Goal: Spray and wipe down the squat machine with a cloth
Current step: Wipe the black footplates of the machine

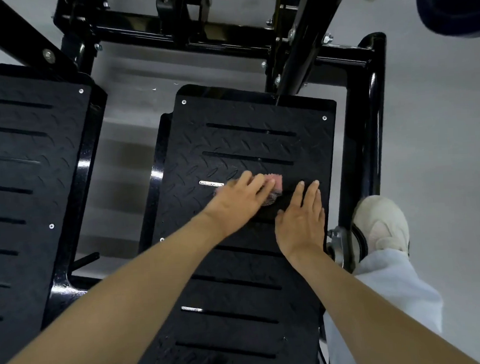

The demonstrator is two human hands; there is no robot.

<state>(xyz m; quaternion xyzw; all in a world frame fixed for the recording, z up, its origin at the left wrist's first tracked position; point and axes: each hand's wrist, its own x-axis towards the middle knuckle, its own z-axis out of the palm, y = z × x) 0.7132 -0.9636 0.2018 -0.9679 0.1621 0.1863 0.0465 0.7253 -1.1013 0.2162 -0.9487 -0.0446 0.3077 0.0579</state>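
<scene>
Black metal right footplate (245, 142): raised diamond tread pattern, rows of thin parallel slots, two slot ends glinting white. Black metal left footplate (30, 166): same tread, same slot rows. Glossy black tubular steel frame (369, 117), white highlights, silver bolts (326, 38). Small pink cloth (276, 179), fine netted pattern at lower edge; dark patch beside it, colour unclear. Plain pale grey floor (441, 141). Cream sneaker (381, 221). Light blue-grey trouser leg (395, 299). Dark navy round weight plate (452, 2), white lettering.
</scene>
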